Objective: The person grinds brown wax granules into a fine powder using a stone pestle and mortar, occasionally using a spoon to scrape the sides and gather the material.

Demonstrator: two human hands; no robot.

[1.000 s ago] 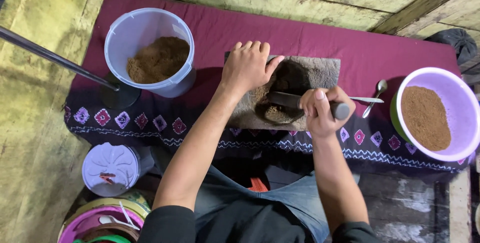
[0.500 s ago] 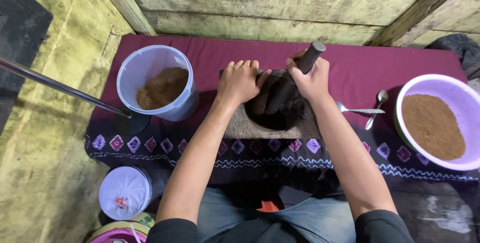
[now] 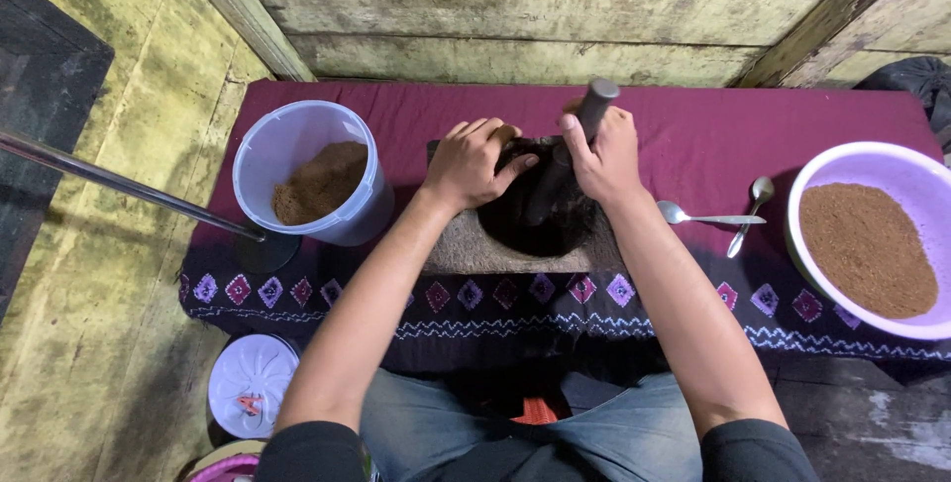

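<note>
A grey stone grinding slab [image 3: 466, 249] lies on a maroon patterned cloth [image 3: 693, 125] in front of me. My right hand [image 3: 604, 150] is shut on a dark stone pestle [image 3: 570, 150] that stands tilted in the slab's dark hollow. My left hand [image 3: 475, 160] rests on the slab's far left edge, fingers curled over it next to the pestle.
A pale blue bucket [image 3: 297, 145] with brown powder stands left of the slab. A purple bowl [image 3: 842, 165] of brown powder sits at the right, two metal spoons [image 3: 728, 216] beside it. A metal rod [image 3: 119, 183] crosses the left. A white lid [image 3: 253, 383] lies on the floor. Wooden wall behind.
The pestle went from lying across the slab under my right hand to standing tilted in the hollow. My left hand stayed on the slab's far edge. The view shifted nearer and lower.
</note>
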